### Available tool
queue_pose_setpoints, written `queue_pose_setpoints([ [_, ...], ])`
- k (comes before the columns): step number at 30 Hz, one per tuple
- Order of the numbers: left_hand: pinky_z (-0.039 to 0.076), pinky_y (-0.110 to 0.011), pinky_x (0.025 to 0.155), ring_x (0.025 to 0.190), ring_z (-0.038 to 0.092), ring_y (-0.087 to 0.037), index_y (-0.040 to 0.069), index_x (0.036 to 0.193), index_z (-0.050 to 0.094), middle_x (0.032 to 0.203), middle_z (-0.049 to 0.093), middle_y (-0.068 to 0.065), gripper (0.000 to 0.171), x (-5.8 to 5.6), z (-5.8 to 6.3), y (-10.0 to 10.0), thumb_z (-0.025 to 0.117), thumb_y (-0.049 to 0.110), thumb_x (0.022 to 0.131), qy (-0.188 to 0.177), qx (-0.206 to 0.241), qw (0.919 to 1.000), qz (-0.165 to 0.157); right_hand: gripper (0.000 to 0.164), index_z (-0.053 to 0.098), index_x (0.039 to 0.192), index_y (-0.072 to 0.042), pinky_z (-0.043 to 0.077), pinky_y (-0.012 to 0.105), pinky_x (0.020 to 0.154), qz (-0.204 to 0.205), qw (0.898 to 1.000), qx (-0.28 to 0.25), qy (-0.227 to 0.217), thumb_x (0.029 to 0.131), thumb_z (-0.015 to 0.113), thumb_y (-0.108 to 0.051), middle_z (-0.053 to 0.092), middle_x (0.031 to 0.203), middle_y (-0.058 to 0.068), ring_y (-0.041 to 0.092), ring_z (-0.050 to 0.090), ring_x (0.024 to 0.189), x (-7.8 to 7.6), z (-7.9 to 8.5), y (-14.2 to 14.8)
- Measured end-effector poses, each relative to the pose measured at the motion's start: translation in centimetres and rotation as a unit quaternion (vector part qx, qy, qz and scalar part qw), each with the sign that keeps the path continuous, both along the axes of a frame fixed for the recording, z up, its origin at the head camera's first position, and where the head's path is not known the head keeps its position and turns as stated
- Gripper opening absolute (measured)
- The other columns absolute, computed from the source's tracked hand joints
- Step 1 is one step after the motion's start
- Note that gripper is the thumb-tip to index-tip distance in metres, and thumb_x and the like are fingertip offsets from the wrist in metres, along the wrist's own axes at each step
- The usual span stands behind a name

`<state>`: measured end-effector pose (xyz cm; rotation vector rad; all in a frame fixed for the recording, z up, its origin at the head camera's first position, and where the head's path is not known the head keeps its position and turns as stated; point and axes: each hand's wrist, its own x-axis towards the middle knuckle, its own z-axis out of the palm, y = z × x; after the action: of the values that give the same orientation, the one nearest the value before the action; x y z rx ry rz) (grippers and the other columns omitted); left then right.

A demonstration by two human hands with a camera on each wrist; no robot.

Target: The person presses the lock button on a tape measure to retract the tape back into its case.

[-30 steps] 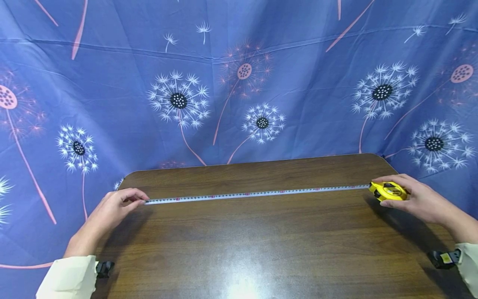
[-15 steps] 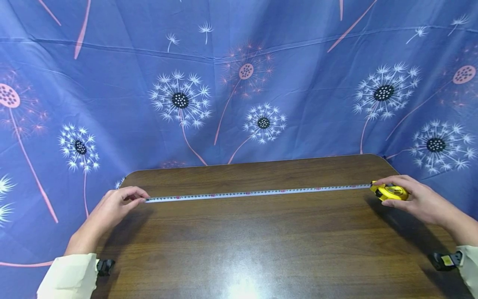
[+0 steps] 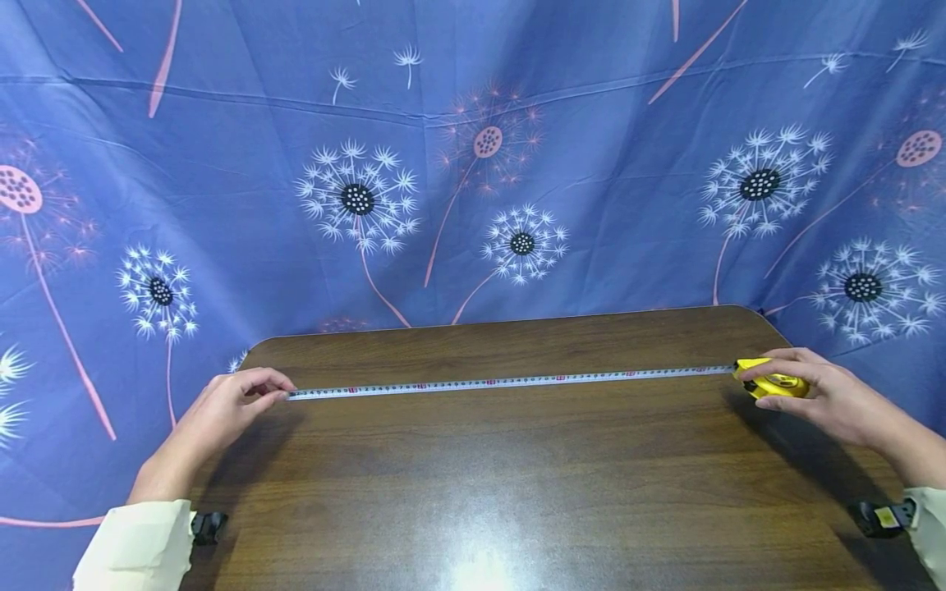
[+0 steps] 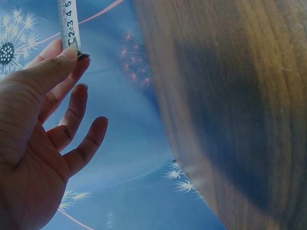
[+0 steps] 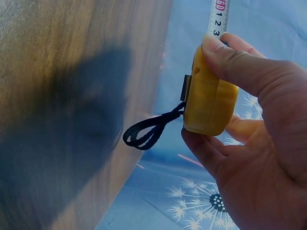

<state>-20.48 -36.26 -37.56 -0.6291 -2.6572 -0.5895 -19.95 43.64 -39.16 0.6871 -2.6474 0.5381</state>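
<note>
A yellow tape measure (image 5: 208, 103) is gripped in my right hand (image 3: 850, 402), fingers and thumb around its case. From the case, the white blade (image 3: 510, 382) runs straight and taut to the left, held above the table. My left hand (image 3: 225, 414) pinches the blade's end between thumb and index finger, while the other fingers stay loosely bent. Beside the pinch, part of the dark end hook (image 4: 83, 56) shows in the left wrist view. Just outside the case mouth a red 60 mark appears, followed by 1, 2 and 3. A black wrist strap (image 5: 148, 129) hangs off the case.
Below the blade lies a brown wood-grain table (image 3: 473, 476) with rounded far corners. A blue cloth with a dandelion print (image 3: 628, 164) hangs behind it and down both sides. Each sleeve carries a small black device (image 3: 208, 529) at the wrist.
The right index finger has shifted down across the front of the yellow case. The left hand and the extended blade have stayed nearly still; the head view has shifted very slightly.
</note>
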Motion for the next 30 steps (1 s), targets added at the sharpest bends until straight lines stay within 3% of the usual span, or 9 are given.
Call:
queue_pose_setpoints([
  [5, 0.05, -0.019, 0.072, 0.083, 0.065, -0.003, 0.025, 0.097, 0.075, 0.094, 0.074, 0.012, 0.022, 0.03, -0.02, 0.02, 0.078, 0.004, 0.091, -0.004, -0.004, 1.0, 0.002, 0.054, 0.076, 0.109, -0.023, 0.039, 0.008, 0.073, 0.014, 1.0, -0.009, 0.02, 0.065, 0.092, 0.004, 0.051, 0.121, -0.012, -0.013, 0.039, 0.11, 0.05, -0.18, -0.05],
  [13, 0.053, -0.023, 0.072, 0.083, 0.066, -0.004, 0.025, 0.098, 0.075, 0.095, 0.074, 0.012, 0.021, 0.08, -0.03, 0.02, 0.078, 0.005, 0.092, -0.008, -0.008, 0.9999, 0.007, 0.054, 0.075, 0.107, -0.023, 0.04, 0.009, 0.07, 0.016, 1.0, -0.006, 0.019, 0.065, 0.092, 0.005, 0.05, 0.121, -0.011, -0.013, 0.038, 0.11, 0.09, -0.21, -0.02],
  [22, 0.053, -0.024, 0.073, 0.083, 0.065, -0.004, 0.026, 0.098, 0.075, 0.094, 0.073, 0.013, 0.022, 0.22, -0.07, -0.06, 0.078, 0.006, 0.091, -0.006, -0.007, 0.9999, 0.007, 0.048, 0.076, 0.112, -0.019, 0.04, 0.011, 0.068, 0.0, 1.0, -0.003, -0.006, 0.072, 0.09, 0.002, 0.056, 0.123, 0.016, -0.017, 0.033, 0.109, 0.17, 0.22, -0.1],
  [24, 0.053, -0.023, 0.074, 0.084, 0.066, -0.004, 0.025, 0.098, 0.075, 0.094, 0.073, 0.014, 0.022, 0.25, -0.12, -0.04, 0.078, 0.005, 0.091, -0.003, -0.007, 1.0, 0.006, 0.048, 0.076, 0.111, -0.02, 0.04, 0.01, 0.068, 0.003, 1.0, -0.005, -0.003, 0.071, 0.09, 0.003, 0.056, 0.123, 0.012, -0.016, 0.034, 0.109, 0.14, 0.19, -0.15],
  [30, 0.053, -0.022, 0.074, 0.084, 0.067, -0.005, 0.025, 0.098, 0.076, 0.094, 0.074, 0.012, 0.021, 0.37, -0.35, -0.09, 0.079, 0.006, 0.091, -0.004, -0.002, 1.0, 0.005, 0.052, 0.076, 0.107, -0.023, 0.04, 0.009, 0.07, 0.017, 1.0, -0.008, 0.019, 0.066, 0.091, 0.006, 0.049, 0.123, -0.015, -0.013, 0.038, 0.11, -0.01, 0.02, -0.22],
])
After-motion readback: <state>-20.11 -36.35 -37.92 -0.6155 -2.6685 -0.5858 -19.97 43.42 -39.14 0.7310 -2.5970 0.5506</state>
